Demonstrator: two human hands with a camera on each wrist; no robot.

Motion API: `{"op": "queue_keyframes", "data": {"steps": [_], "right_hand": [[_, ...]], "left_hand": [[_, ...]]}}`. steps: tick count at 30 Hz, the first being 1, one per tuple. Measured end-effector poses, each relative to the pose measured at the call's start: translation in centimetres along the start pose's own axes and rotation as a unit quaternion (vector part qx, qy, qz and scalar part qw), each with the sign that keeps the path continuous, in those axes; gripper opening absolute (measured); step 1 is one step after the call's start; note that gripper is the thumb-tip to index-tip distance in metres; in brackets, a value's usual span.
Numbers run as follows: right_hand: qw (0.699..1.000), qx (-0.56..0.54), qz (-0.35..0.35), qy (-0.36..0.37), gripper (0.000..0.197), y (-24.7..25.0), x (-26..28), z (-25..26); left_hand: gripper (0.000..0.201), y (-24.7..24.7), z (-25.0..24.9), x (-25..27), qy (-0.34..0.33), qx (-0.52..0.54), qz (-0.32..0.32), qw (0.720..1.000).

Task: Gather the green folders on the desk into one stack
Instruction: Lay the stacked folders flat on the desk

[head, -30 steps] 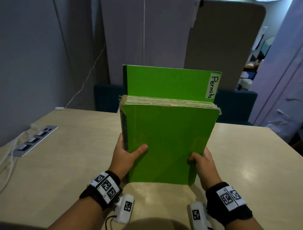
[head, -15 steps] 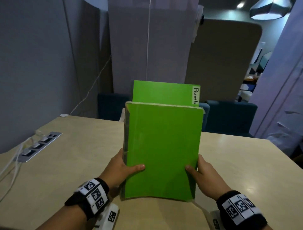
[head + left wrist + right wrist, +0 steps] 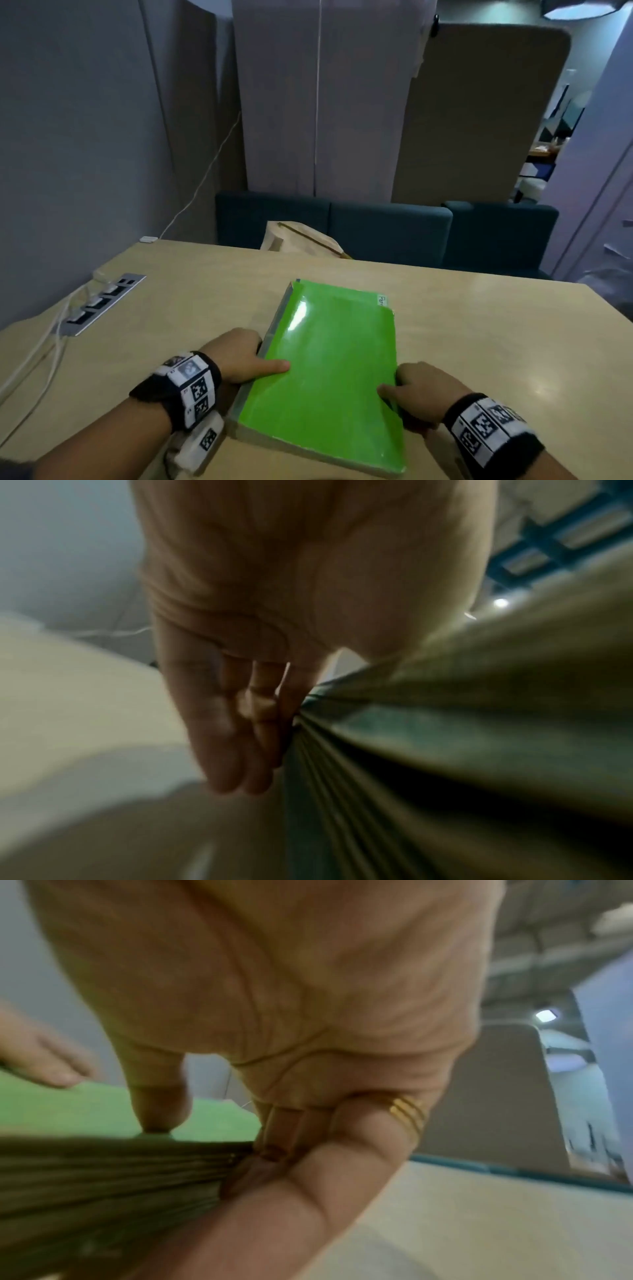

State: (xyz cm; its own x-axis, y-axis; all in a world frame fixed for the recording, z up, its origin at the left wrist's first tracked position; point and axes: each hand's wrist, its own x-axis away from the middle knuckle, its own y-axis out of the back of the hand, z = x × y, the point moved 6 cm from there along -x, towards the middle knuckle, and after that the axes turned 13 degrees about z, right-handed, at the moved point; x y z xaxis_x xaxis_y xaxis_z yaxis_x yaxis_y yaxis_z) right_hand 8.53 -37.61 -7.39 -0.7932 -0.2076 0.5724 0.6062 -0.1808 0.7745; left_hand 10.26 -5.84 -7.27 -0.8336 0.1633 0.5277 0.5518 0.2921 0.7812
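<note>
A thick stack of green folders (image 3: 332, 370) lies flat on the pale wooden desk (image 3: 205, 308), its top cover glossy, with a white "Permits" label at the far right corner. My left hand (image 3: 239, 358) grips its left spine side, thumb on the cover. In the left wrist view the fingers (image 3: 240, 737) run down along the stack's layered edge (image 3: 411, 750). My right hand (image 3: 419, 389) grips the right side, thumb (image 3: 157, 1096) on the green cover (image 3: 85, 1110) and the other fingers curled at the page edges (image 3: 103, 1177).
A grey power strip (image 3: 102, 301) with white cables (image 3: 34, 359) is set in the desk at the left. Behind the far edge stand a brown paper bag (image 3: 301, 240) and a dark blue sofa (image 3: 394, 229), with grey partitions beyond.
The stack stood upright on its bottom edge between my hands; now it has tipped down and lies flat on the desk. Both hands keep their grip on its sides.
</note>
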Motion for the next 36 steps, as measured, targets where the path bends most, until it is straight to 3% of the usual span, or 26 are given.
{"op": "queue_keyframes", "data": {"steps": [4, 12, 16, 19, 22, 24, 27, 31, 36], "right_hand": [[0.999, 0.037, -0.002, -0.002, 0.055, 0.0, -0.3, 0.1], [1.000, -0.024, -0.003, 0.016, 0.043, -0.8, -0.7, -0.8], [0.999, -0.034, -0.005, 0.033, 0.051, -0.8, -0.6, -0.8], [0.998, -0.052, 0.013, 0.037, 0.061, -0.9, -0.9, -1.1], [0.996, -0.071, 0.032, 0.047, 0.062, -0.8, -1.2, -1.4], [0.993, -0.091, 0.048, 0.059, 0.055, -0.7, -1.4, -1.5], [0.986, -0.126, 0.084, 0.062, 0.050, -0.5, -1.8, -1.7], [0.978, -0.153, 0.123, 0.064, 0.047, -0.6, -2.4, -2.0], [0.979, -0.133, 0.143, 0.066, 0.050, -0.2, -3.3, -2.7]], "left_hand": [[0.069, 0.8, -0.6, -0.1, 0.019, -0.035, 0.032, 0.999], [0.069, -0.2, 0.1, 0.2, 0.017, -0.019, 0.025, 0.999], [0.063, -0.3, 0.6, 1.1, -0.011, 0.059, 0.072, 0.996], [0.072, 0.0, 0.3, 2.0, -0.016, 0.076, 0.109, 0.991], [0.092, 1.3, 0.3, 2.2, 0.005, 0.056, 0.091, 0.994], [0.095, 2.8, -0.2, 2.0, -0.018, 0.047, 0.079, 0.996], [0.087, 4.4, -1.8, 1.7, -0.058, -0.028, 0.099, 0.993], [0.090, 4.3, -2.9, 1.0, -0.053, -0.198, 0.132, 0.970], [0.090, 4.1, -3.5, 0.3, -0.078, -0.258, 0.106, 0.957]]}}
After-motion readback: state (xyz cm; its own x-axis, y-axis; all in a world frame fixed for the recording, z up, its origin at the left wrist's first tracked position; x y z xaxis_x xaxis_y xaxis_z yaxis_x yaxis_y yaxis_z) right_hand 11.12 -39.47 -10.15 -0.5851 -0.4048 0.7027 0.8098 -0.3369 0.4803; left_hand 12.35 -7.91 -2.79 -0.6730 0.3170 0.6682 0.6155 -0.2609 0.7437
